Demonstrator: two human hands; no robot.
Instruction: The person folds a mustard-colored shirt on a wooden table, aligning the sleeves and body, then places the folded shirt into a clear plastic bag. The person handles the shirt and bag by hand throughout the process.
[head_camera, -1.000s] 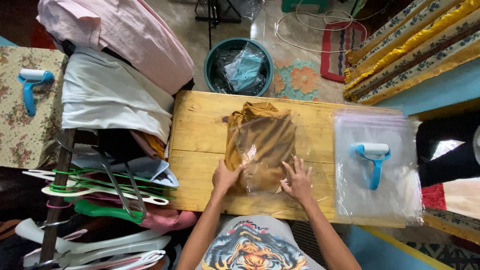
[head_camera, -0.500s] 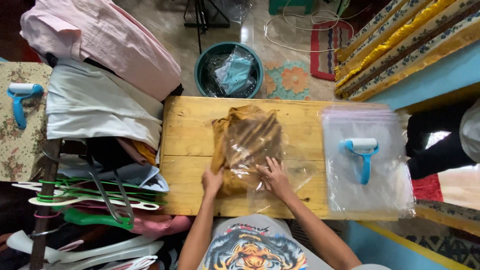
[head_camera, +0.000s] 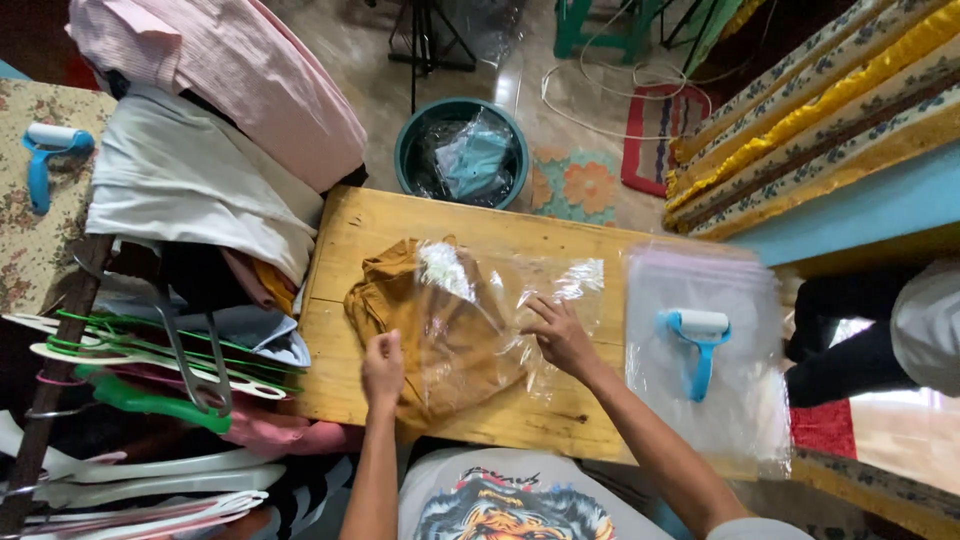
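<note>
hangers (head_camera: 140, 350) in green, white and pink crowd far left under stacked pink and white cloth (head_camera: 190, 190), with a blue lint roller (head_camera: 45, 160) on the floral surface beside them. wooden table (head_camera: 350, 240) centre; mustard garment (head_camera: 400, 310) lies on it, partly inside a clear plastic bag (head_camera: 530, 300), long axis running from the near edge away toward the teal bucket (head_camera: 410, 140) beyond the table. left hand (head_camera: 382, 368) rests loosely curled on the garment's near left end, pinching what looks like cloth or bag edge, cannot tell which. right hand (head_camera: 562, 338) lies flat, fingers spread, on the bag just right of the garment. garment sits between and ahead of both hands, left hand closer. further right, second blue roller (head_camera: 698, 345) on a stack of clear bags (head_camera: 700, 290).
</note>
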